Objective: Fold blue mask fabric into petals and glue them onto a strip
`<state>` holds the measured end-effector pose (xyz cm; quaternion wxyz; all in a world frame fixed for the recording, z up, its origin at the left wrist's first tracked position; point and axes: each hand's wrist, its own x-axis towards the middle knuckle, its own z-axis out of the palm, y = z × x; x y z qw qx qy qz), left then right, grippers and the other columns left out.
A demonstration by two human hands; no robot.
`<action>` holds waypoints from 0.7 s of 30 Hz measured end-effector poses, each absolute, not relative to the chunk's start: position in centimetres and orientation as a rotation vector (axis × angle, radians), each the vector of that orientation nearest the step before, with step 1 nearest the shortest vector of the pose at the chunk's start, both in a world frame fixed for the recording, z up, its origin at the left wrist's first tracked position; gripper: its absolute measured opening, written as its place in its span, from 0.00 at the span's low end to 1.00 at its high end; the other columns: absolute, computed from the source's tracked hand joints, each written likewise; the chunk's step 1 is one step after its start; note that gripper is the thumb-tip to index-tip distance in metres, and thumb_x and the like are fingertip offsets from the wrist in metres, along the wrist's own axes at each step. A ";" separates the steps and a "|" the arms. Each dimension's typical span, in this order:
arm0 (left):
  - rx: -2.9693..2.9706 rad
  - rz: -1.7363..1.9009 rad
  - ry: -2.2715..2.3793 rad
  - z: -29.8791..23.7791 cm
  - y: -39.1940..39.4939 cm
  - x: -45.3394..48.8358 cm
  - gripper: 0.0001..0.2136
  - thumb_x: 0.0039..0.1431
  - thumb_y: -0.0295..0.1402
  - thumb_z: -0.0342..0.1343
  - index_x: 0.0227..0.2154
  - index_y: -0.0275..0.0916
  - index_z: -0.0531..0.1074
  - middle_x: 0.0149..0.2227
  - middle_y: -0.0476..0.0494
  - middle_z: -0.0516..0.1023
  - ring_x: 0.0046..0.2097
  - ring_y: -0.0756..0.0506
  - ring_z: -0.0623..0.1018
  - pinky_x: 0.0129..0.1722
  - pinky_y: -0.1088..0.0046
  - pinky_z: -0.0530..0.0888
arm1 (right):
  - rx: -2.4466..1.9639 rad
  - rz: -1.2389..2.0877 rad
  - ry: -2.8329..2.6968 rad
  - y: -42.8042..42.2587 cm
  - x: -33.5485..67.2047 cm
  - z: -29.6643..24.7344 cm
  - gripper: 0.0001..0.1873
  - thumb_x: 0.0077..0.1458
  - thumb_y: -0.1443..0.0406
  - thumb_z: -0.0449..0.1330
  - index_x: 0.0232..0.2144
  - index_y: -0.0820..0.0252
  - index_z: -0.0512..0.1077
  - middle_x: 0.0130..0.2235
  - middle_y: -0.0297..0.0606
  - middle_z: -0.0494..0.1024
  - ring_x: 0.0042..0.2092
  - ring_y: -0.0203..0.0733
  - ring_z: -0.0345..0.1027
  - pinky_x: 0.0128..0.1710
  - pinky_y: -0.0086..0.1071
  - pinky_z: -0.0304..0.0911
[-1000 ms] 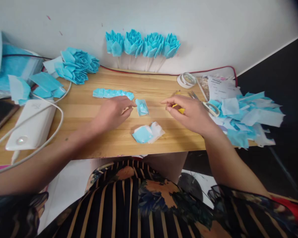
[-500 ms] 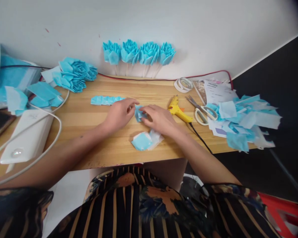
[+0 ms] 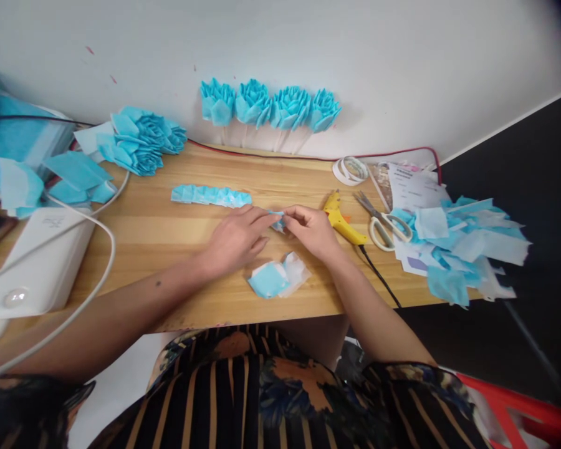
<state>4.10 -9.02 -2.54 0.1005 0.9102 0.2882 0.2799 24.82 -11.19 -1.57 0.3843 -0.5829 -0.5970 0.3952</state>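
Observation:
My left hand point(image 3: 236, 237) and my right hand point(image 3: 311, 229) meet at the middle of the wooden table point(image 3: 159, 224). Both pinch a small folded blue paper piece point(image 3: 277, 220) between their fingertips, mostly hidden by the fingers. Just in front of them lies a loose blue and white folded piece point(image 3: 277, 276). A strip of joined blue folded petals point(image 3: 210, 195) lies behind my left hand. A yellow glue gun point(image 3: 341, 218) rests right of my right hand, its black cord running off the table's front edge.
Several blue paper flowers on sticks point(image 3: 271, 103) lean on the wall. A pile of blue flowers point(image 3: 140, 137) lies at back left. Scissors point(image 3: 378, 218), a tape roll point(image 3: 350, 168) and blue paper scraps point(image 3: 462, 243) sit right. A white power bank point(image 3: 37, 262) with cable sits left.
My right hand left the glue gun on the table and moved left to join my left hand on the small blue piece, which is now lifted between both sets of fingers.

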 end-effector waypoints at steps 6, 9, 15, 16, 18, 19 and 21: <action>2.738 0.799 0.867 -2.9 -8.7 4.3 0.11 0.67 0.28 0.50 0.34 0.38 0.79 0.34 0.41 0.79 0.40 0.42 0.76 0.40 0.65 0.71 | -1.476 1.003 -1.362 -11.3 24.4 -1.3 0.08 0.51 0.59 0.62 0.29 0.56 0.76 0.27 0.32 0.77 0.26 0.36 0.68 0.25 0.30 0.66; 2.770 0.714 0.823 -3.0 -8.7 4.2 0.13 0.66 0.27 0.50 0.32 0.37 0.79 0.34 0.40 0.80 0.39 0.41 0.76 0.39 0.64 0.71 | -1.406 1.095 -1.101 -11.0 24.7 -1.2 0.10 0.47 0.57 0.66 0.28 0.56 0.73 0.28 0.32 0.77 0.29 0.37 0.72 0.24 0.28 0.66; 2.550 0.769 0.849 -1.8 -9.1 3.7 0.14 0.63 0.32 0.55 0.49 0.37 0.78 0.42 0.37 0.83 0.45 0.38 0.79 0.47 0.57 0.73 | -1.315 1.161 -0.934 -10.6 25.3 -1.1 0.13 0.45 0.55 0.67 0.30 0.55 0.72 0.32 0.33 0.78 0.33 0.37 0.74 0.25 0.27 0.68; 2.453 0.827 0.854 -1.4 -9.1 3.6 0.14 0.64 0.34 0.55 0.49 0.38 0.78 0.43 0.38 0.84 0.45 0.38 0.79 0.48 0.57 0.73 | -1.325 1.104 -0.995 -10.7 25.2 -1.0 0.12 0.48 0.55 0.66 0.30 0.55 0.72 0.33 0.33 0.78 0.33 0.37 0.74 0.27 0.29 0.70; 2.195 0.881 0.856 -0.6 -9.0 3.3 0.13 0.66 0.39 0.54 0.44 0.39 0.80 0.42 0.40 0.85 0.44 0.40 0.80 0.48 0.60 0.74 | -1.355 0.951 -1.172 -11.1 24.8 -0.7 0.10 0.54 0.55 0.63 0.33 0.54 0.75 0.35 0.34 0.79 0.34 0.39 0.75 0.31 0.33 0.73; 2.049 0.873 0.858 -0.4 -8.9 3.3 0.14 0.67 0.41 0.53 0.41 0.40 0.81 0.41 0.41 0.85 0.43 0.42 0.80 0.46 0.62 0.75 | -1.365 0.864 -1.285 -11.4 24.5 -0.5 0.09 0.56 0.56 0.62 0.35 0.53 0.76 0.37 0.35 0.80 0.35 0.40 0.75 0.34 0.35 0.74; 1.772 0.823 0.842 -0.3 -8.5 3.2 0.17 0.67 0.45 0.52 0.36 0.40 0.81 0.39 0.43 0.85 0.39 0.44 0.81 0.41 0.66 0.76 | -1.346 0.678 -1.546 -11.8 23.8 0.2 0.08 0.61 0.59 0.60 0.39 0.51 0.78 0.41 0.37 0.82 0.40 0.42 0.77 0.40 0.39 0.75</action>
